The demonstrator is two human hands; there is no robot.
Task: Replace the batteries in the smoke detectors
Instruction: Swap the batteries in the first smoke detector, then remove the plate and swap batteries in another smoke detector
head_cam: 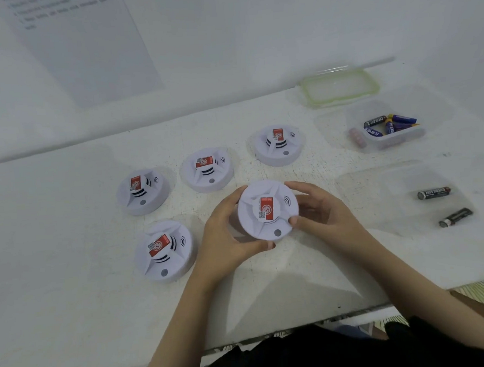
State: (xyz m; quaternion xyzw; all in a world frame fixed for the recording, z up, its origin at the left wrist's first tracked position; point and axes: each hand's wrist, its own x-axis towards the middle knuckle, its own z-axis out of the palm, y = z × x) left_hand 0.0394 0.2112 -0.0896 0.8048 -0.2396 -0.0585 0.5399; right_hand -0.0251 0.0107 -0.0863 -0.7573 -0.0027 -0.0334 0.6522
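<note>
Head view, white smoke detector, red label, left hand, right hand, grip curled round it

We look down on a white table whose painted top is scuffed and lightly speckled, with fine scratches near the middle. Its front edge runs across the lower part of the view and is worn grey in spots. Behind the table stands a plain white wall, meeting the tabletop along a slanting line. A white sheet of paper is fixed to the wall at upper left; its few printed lines are too blurred for us to read. Past the table's right corner we see a strip of pale, striped floor. The light is soft and cool, casting faint overlapping shadows on the tabletop.
</note>
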